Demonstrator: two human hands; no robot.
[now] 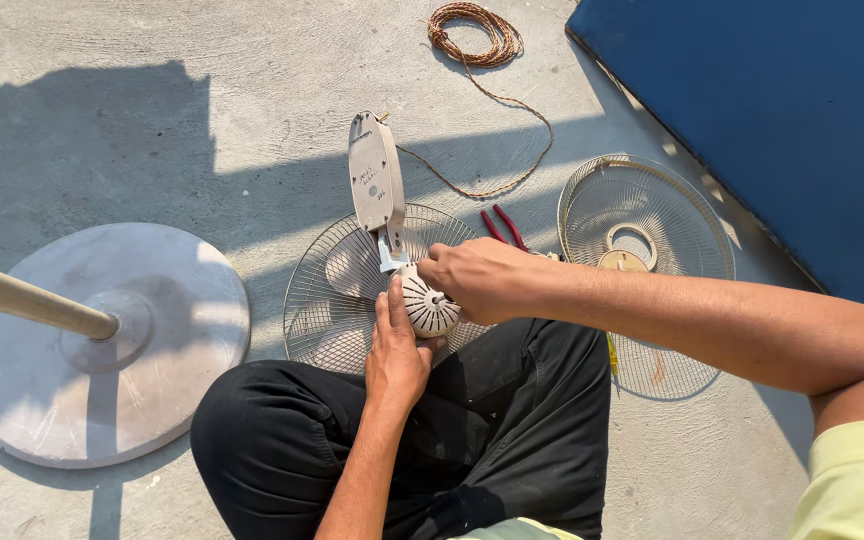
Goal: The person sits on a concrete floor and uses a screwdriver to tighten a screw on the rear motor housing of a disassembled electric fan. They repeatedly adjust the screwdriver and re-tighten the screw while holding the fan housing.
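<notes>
Head view: motor housing (429, 303) between both hands' fingers (393, 300).

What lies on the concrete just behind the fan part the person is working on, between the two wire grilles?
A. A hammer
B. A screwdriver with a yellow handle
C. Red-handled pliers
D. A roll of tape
C: red-handled pliers lie on the concrete floor between the wire grille under the hands and the second grille, just beyond the right hand on the slotted motor housing.
</notes>
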